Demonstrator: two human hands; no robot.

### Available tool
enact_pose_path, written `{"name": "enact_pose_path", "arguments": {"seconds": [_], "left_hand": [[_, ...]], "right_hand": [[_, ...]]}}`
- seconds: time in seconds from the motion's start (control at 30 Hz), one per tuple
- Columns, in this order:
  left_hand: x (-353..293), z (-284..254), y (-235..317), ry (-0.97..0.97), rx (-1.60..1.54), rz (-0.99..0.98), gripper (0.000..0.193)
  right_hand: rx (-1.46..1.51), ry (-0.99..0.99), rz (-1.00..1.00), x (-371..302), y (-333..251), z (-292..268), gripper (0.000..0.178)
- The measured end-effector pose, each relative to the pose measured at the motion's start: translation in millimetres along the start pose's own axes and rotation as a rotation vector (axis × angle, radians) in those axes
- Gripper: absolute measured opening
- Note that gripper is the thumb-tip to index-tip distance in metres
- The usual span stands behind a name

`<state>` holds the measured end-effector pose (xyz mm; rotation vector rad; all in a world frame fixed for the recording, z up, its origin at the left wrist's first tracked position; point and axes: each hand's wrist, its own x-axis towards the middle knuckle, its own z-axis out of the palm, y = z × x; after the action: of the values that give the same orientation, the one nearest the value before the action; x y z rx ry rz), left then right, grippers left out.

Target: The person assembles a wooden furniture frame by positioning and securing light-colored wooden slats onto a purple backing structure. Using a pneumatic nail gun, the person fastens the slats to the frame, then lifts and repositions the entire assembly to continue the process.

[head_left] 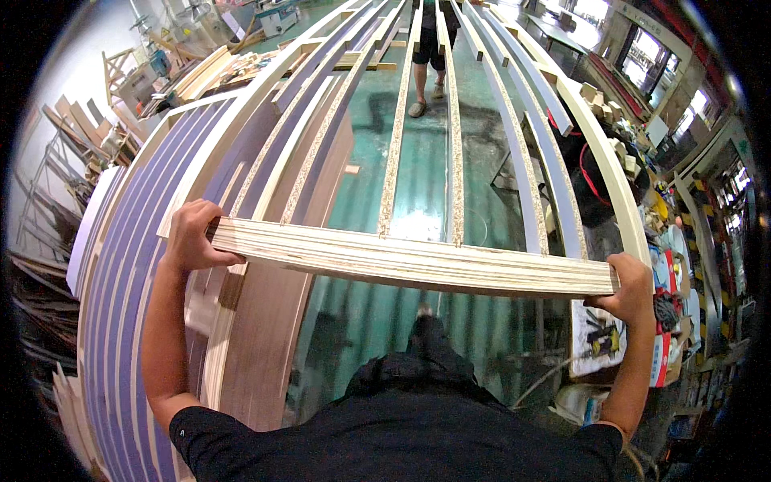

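Observation:
A long wooden frame with slats (393, 161) running lengthwise stretches away from me, held above the floor. Its near end is a thick layered plywood crosspiece (418, 261). My left hand (197, 234) is wrapped round the crosspiece's left corner, thumb along its near face. At the right corner, my right hand (626, 287) grips the same piece, with the fingers curled over the end. Both arms reach forward, and the crosspiece spans between them. Some slats show a speckled chipboard edge, others a pale purple-grey face.
Another person (426, 52) stands in the frame's far part, upper body cut off. To the left are a slatted purple panel stack (136, 265) and brown boards (265, 337). A tool-strewn tray (596, 337) and small wood blocks (602, 104) lie at right. The floor (361, 321) is green.

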<state>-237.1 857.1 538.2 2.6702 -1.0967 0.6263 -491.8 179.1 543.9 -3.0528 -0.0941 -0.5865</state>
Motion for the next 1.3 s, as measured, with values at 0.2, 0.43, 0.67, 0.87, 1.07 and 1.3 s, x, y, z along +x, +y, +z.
{"name": "enact_pose_path", "arguments": {"seconds": [0.2, 0.43, 0.67, 0.87, 1.07, 1.3], "left_hand": [[146, 70, -54, -0.008, 0.076, 0.012, 0.078], [322, 154, -129, -0.024, 0.072, 0.019, 0.080], [501, 246, -229, -0.053, 0.089, 0.039, 0.077], [629, 342, -319, -0.204, 0.079, 0.002, 0.074], [759, 432, -402, -0.360, 0.089, -0.039, 0.073], [893, 563, -519, -0.580, 0.062, -0.051, 0.069]], "right_hand": [[0.036, 0.039, 0.011, 149, 85, 66, 0.067], [0.067, -0.005, -0.002, 327, 181, 137, 0.063], [0.087, -0.057, 0.039, 518, 272, 225, 0.065], [0.098, -0.100, 0.008, 661, 348, 322, 0.075], [0.091, -0.193, 0.069, 822, 383, 400, 0.071], [0.078, -0.164, -0.040, 982, 448, 539, 0.073]]}}
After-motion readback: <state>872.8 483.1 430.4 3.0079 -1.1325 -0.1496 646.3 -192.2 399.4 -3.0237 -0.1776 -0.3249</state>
